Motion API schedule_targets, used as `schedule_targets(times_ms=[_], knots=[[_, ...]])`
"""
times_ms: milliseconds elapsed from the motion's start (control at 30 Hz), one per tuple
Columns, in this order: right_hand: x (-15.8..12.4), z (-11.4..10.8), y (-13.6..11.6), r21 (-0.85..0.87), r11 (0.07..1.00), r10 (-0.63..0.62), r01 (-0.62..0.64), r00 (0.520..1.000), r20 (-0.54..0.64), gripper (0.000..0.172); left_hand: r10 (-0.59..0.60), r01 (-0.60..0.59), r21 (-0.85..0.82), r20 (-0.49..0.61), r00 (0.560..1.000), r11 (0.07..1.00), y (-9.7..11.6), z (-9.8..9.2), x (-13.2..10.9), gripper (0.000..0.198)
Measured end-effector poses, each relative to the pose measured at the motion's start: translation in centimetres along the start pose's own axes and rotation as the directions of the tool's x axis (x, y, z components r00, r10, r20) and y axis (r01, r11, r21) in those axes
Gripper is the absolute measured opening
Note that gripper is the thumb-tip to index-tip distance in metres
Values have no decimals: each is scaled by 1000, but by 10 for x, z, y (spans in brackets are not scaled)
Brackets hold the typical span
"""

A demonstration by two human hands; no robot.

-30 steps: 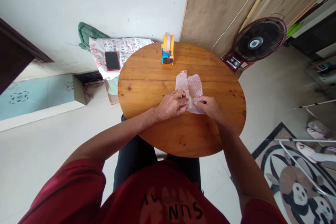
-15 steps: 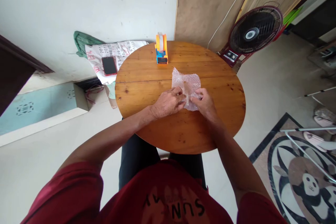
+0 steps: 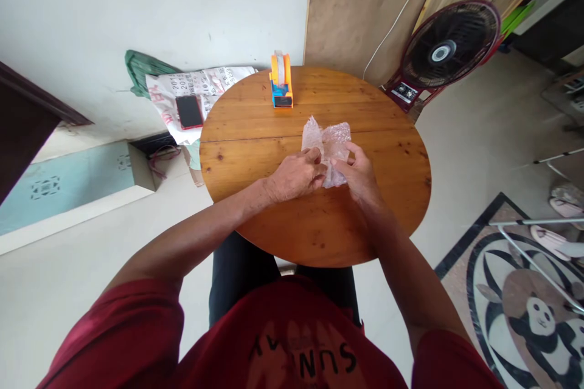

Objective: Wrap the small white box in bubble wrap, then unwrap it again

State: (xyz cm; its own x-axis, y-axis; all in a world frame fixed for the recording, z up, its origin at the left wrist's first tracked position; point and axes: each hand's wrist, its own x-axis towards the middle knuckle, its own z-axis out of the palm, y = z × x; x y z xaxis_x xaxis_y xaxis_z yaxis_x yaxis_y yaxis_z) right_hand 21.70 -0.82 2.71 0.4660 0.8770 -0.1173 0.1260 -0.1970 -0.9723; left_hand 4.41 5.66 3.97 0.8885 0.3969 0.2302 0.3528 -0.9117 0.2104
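Note:
A crumpled sheet of clear bubble wrap (image 3: 327, 141) lies in the middle of the round wooden table (image 3: 255, 134). My left hand (image 3: 294, 175) grips its left side with the fingers curled on the wrap. On the right side, my right hand (image 3: 358, 173) pinches the sheet with thumb and fingers closed on it. Whatever may be inside the wrap is hidden. An orange and blue tape dispenser (image 3: 280, 81) stands at the table's far edge, a hand's length beyond the wrap.
A printed white sack (image 3: 196, 88) with a dark phone (image 3: 188, 111) on it lies left of the table, over a green bag (image 3: 145, 67). A red floor fan (image 3: 444, 51) stands at the back right. A panda rug (image 3: 524, 304) covers the floor on the right.
Both hands have gathered the bubble wrap, which was spread flatter a second ago and is now bunched and raised. My right hand has slid up along the sheet's right side.

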Motion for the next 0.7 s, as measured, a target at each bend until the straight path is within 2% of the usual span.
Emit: schedule_targets(times_ms=[333,567,700], knots=[[4,7,-14,-65,996,-63,68,996,70,82,23,-26,-42,-74,997,999,-4,6,-3,29],[9,12,-21,-130,988,-70,87,989,132,83,-79,64,-130,-117,990,989,-5,13,-4,24],[6,12,-25,-174,980,-67,91,988,141,84,-46,21,-188,-128,991,982,-6,12,-8,19]])
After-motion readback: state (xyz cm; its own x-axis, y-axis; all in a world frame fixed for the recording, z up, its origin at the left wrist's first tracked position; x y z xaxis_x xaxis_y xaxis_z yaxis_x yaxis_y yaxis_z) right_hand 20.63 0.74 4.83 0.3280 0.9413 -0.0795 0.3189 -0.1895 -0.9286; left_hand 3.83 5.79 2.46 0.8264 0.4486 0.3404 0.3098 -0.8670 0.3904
